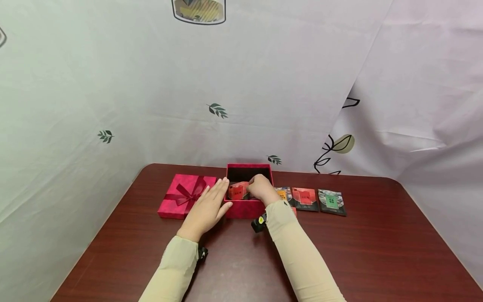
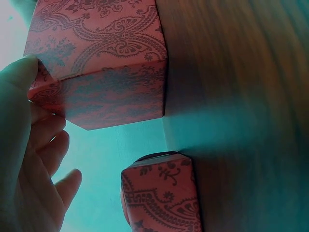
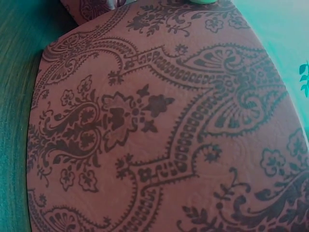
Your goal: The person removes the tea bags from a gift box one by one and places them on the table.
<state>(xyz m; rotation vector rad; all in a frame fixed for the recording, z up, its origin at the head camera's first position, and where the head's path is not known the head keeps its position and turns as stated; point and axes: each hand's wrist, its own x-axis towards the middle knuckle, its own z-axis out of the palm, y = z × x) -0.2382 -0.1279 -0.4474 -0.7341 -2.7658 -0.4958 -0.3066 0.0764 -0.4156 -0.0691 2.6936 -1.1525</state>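
Pale sleeves (image 1: 305, 260) reach across a dark wooden table (image 1: 377, 251) as a person works with both hands at a pink box (image 1: 245, 209). Bent over the box's open top, the right hand (image 1: 262, 188) has its fingers curled down inside, pinching the right edge of a red packet (image 1: 237, 191). That packet lies within the box, toward its left side, directly left of the right hand's fingertips and just to the right of the left hand (image 1: 207, 207). With fingers straight and close together and the thumb spread apart, the left hand rests against the box's left wall, its thumb at the near corner. Left of the box sits the matching lid (image 1: 170, 205), flat on the table and topped with a dark ribbon bow (image 1: 186, 195), its right part partly covered by the left hand. To the right, a yellow packet (image 1: 284, 194), partly hidden, lies beside the box, followed by a second red packet (image 1: 305, 199) and a green packet (image 1: 332, 202) in a row. Small black devices (image 1: 258, 224) show at both wrists. Patterned box wall fills most of the right wrist view, where the fingers are out of sight. Behind the table hangs white cloth (image 1: 264, 75) printed with leaves (image 1: 217, 110).
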